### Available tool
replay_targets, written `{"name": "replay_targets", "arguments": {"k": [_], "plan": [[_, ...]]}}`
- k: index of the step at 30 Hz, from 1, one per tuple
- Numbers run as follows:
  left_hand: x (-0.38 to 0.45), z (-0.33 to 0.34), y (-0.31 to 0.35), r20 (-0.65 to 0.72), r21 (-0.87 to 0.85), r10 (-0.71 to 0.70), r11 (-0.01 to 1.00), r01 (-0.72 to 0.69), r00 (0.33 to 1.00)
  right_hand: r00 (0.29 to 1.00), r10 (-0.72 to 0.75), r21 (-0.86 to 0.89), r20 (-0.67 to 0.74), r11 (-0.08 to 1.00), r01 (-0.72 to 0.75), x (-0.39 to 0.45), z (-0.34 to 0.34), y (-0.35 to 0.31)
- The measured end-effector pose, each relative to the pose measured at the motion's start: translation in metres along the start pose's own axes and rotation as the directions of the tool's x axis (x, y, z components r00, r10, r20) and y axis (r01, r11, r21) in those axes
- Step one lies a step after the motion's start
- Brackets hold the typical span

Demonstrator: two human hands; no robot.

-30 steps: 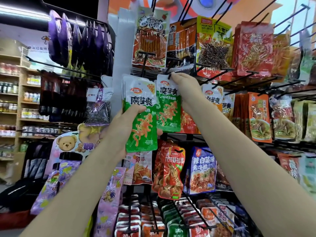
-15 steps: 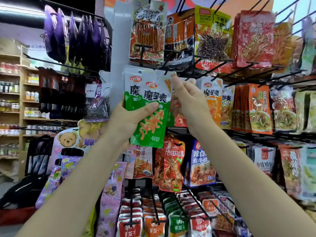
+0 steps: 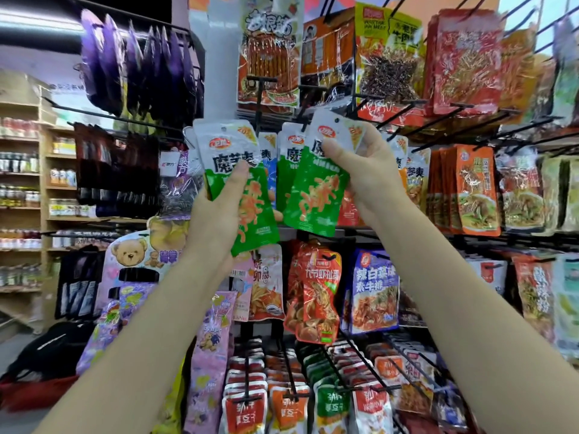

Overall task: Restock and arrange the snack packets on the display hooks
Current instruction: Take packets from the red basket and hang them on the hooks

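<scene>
My left hand (image 3: 219, 211) grips a stack of green snack packets (image 3: 238, 183); my right hand (image 3: 366, 170) pinches one green packet (image 3: 316, 189), tilted before the display hooks (image 3: 391, 117). Its lettering is blurred.

Black hooks (image 3: 388, 119) jutting forward above both hands, crowding approach; hanging green packets (image 3: 286, 170) filling gap between hands (blurred); lower packet rows (image 3: 291, 402) blocking below.

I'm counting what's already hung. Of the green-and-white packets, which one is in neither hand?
The middle packet, hanging between the hands. The left hand grips the leftmost packet, and the right hand pinches the tilted one overlapping it.
</scene>
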State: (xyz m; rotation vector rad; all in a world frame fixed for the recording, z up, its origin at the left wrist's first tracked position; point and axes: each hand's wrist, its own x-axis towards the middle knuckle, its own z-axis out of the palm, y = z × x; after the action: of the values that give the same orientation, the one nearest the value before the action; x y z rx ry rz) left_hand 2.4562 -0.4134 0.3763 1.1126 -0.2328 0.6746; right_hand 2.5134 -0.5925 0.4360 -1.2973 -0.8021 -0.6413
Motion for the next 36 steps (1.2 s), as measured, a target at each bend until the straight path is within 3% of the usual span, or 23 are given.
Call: {"name": "replay_targets", "arguments": {"k": [3, 11, 19, 29, 36], "plan": [[0.007, -0.003, 0.005, -0.016, -0.009, 0.004, 1.000, -0.004, 1.000, 0.999, -0.013, -0.143, -0.049, 0.990, 0.006, 0.012, 0.006, 0.000], [0.010, -0.003, 0.011, 0.070, 0.025, 0.014, 1.000, -0.016, 0.997, 0.997, 0.020, -0.222, -0.079, 0.974, -0.037, 0.040, 0.030, -0.003], [0.014, -0.008, 0.010, 0.052, 0.028, 0.008, 1.000, -0.009, 0.999, 0.996, 0.055, -0.153, -0.074, 0.986, -0.066, 0.046, 0.029, -0.005], [0.005, 0.005, 0.012, 0.091, 0.070, 0.003, 0.998, -0.009, 0.996, 0.974, 0.186, -0.166, -0.127, 0.964, -0.206, 0.049, 0.038, -0.014], [0.014, 0.006, -0.002, 0.139, 0.064, 0.004, 0.998, -0.013, 0.990, 0.980, 0.169, -0.182, -0.108, 0.965, -0.187, 0.049, 0.039, -0.010]]}}
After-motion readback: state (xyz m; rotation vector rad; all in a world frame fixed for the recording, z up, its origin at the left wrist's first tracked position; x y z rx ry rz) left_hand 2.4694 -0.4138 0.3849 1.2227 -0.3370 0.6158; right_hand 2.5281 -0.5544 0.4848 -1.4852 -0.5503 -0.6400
